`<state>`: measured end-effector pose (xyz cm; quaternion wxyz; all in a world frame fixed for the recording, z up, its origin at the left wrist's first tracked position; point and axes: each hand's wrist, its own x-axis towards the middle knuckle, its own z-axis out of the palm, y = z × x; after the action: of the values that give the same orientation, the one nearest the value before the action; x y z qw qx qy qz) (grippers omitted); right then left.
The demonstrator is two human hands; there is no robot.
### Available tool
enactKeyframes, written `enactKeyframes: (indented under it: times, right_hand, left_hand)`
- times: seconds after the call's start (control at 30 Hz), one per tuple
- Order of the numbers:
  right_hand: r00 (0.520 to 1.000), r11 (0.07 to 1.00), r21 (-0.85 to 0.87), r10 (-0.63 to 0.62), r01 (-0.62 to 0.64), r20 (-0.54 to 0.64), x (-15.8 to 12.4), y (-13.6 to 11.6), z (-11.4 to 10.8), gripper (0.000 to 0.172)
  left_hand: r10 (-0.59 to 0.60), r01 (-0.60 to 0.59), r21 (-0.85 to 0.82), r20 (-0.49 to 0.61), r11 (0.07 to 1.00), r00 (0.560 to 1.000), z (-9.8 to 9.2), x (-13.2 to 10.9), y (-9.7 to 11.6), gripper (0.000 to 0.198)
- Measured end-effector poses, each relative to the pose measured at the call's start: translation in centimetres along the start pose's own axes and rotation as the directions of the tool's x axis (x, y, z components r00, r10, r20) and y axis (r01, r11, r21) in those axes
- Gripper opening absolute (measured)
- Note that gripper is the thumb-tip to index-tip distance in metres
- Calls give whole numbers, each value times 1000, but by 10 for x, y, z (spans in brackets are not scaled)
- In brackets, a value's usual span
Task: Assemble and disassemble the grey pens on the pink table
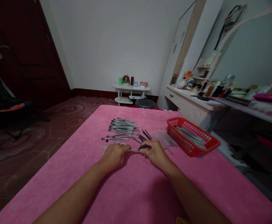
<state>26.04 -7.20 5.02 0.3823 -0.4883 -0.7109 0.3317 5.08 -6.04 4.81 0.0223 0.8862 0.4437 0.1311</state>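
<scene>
Between my hands a pen (134,150) lies level over the pink cloth. My left hand (116,154) is closed round its left part. The fingers of my right hand (153,153) pinch its dark right end. Just beyond my left hand is a pile of capped pens (122,127). Thin dark rods (146,134) lie beyond my right hand, and clear tubes (164,139) are spread to their right. Some whitish, crumpled material (106,148) shows partly behind my left hand.
A red basket (191,137) holding several thin grey items stands on the right of the pink table (80,174). Farther off are a white shelf stand (131,87), a round dark stool (145,103) and a dresser (189,102) with bottles. Something yellow shows at the bottom edge.
</scene>
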Motion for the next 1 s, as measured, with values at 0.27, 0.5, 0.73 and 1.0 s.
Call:
enactKeyframes:
  times: [0.27,0.5,0.73,1.0]
  right_hand:
    - [960,945,-237,-257,226,-110,3,16,-20,28]
    - [982,933,-354,-124,66,-142,3,15,-16,24]
    - [912,948,-306,47,89,408,-17,-22,-10,26]
    - [847,866,-380,-88,325,524,-20,-30,24,9]
  left_hand:
    - [-163,151,-239,-30,959,986,2,4,-11,21]
    - [-279,34,-785,-179,618,944,3,10,-4,24]
    - [-514,-145,-986,-167,83,841,-1,13,-9,21]
    - [-599,-271,-930,-72,-249,797,5,15,-24,24]
